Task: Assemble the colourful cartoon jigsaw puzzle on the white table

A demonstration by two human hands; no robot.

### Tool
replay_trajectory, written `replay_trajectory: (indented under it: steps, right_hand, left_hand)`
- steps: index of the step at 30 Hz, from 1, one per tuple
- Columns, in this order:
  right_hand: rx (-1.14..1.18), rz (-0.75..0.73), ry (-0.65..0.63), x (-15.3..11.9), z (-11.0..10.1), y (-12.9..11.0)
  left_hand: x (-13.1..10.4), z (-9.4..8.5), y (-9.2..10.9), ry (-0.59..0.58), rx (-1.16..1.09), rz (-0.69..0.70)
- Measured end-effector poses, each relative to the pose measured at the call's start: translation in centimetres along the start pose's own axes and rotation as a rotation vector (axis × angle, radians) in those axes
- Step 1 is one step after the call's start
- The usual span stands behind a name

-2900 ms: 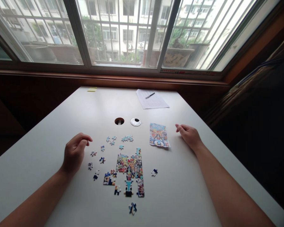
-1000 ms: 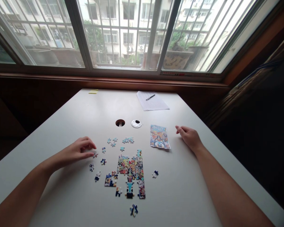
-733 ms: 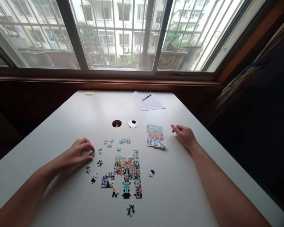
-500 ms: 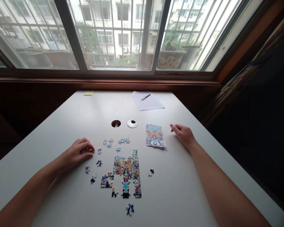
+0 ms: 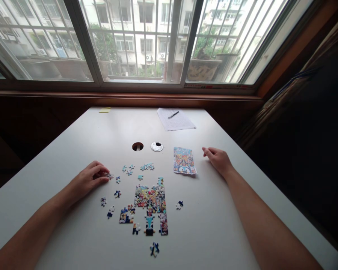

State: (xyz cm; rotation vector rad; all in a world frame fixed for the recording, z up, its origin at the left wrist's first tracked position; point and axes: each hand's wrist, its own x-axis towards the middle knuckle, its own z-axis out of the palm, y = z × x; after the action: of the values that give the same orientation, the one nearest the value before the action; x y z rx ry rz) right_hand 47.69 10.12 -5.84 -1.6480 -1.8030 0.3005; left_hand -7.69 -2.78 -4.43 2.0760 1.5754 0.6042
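My left hand (image 5: 93, 176) rests on the white table at the left, its fingertips touching a small puzzle piece (image 5: 110, 176). Thumb and fingers are apart there, with the piece at the fingertips. A partly joined puzzle (image 5: 150, 197) lies at the middle. Loose pieces lie around it, among them light blue ones (image 5: 148, 167) above and a dark blue and white one (image 5: 179, 204) to the right. My right hand (image 5: 217, 159) lies loosely curled on the table, right of the printed picture card (image 5: 183, 161), not touching it.
A paper sheet (image 5: 176, 122) with a pen (image 5: 173, 114) lies at the table's far side. Yellow notes (image 5: 104, 110) are at the far left. A round hole (image 5: 138, 146) and its metal cover (image 5: 157, 146) are behind the pieces. A barred window stands beyond.
My left hand has drawn back slightly to the left, and the piece at its fingertips now shows more fully. My right hand has not moved.
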Motion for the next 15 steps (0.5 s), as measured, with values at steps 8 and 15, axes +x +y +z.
replay_trajectory:
  steps: [8,15]
  right_hand:
    - [-0.002,0.005,-0.005,0.03,0.01,0.02]
    - [-0.005,0.009,-0.011,0.07,0.01,0.05]
  left_hand:
    - [0.06,0.21,0.08,0.015,0.026,0.042]
    - [0.12,0.22,0.29,0.016,0.025,0.054]
